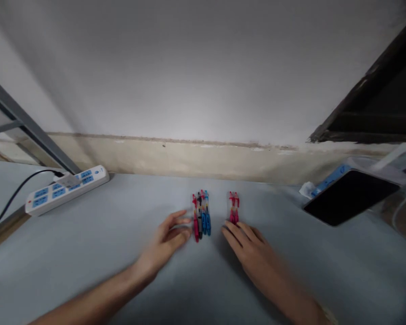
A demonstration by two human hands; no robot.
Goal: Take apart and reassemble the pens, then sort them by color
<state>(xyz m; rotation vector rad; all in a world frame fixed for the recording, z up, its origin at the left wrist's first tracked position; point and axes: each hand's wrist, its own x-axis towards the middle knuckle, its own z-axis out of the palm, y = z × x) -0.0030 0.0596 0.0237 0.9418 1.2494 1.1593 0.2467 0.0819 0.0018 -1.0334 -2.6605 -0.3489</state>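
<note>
Several pens lie side by side on the grey table, pointing away from me: a pink pen at the left, a black pen beside it, and blue-gripped pens at the right. Just left of this row is my left hand, fingers apart and holding nothing, its tips close to the pink pen. A short gap to the right, two pink pens lie together. My right hand rests over their near ends with fingers stretched out. Those ends are hidden under the fingertips.
On the left lies a white power strip with a plug and black cable. A dark-screened phone or tablet is tilted at the right, near a blue packet. Behind the table stands a wall; a metal frame rises at left.
</note>
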